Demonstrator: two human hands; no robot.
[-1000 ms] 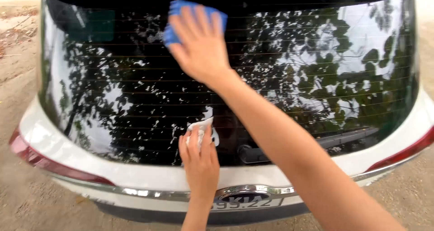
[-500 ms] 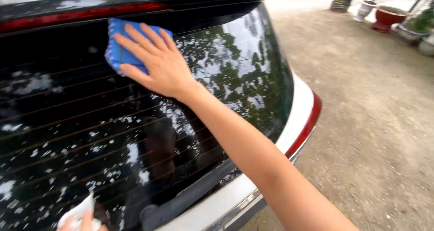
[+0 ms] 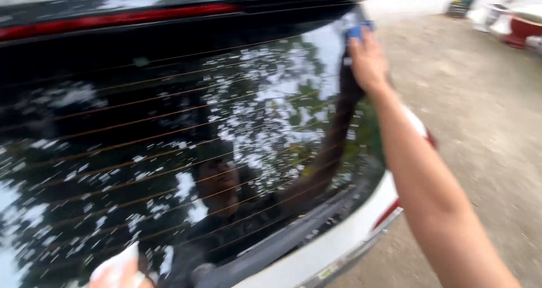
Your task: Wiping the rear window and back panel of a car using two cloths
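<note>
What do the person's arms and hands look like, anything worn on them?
The right hand and its forearm are bare: no glove, no sleeve, no watch or bracelet in view. Only a sliver of the left hand shows at the bottom edge, also ungloved.

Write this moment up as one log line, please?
right hand: pressing blue cloth on dark rear car window, upper right edge | left hand: holding white cloth at lower left | glass: white foam flecks

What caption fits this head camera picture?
Right hand presses a blue cloth on a car's rear window; left hand holds a white cloth.
</note>
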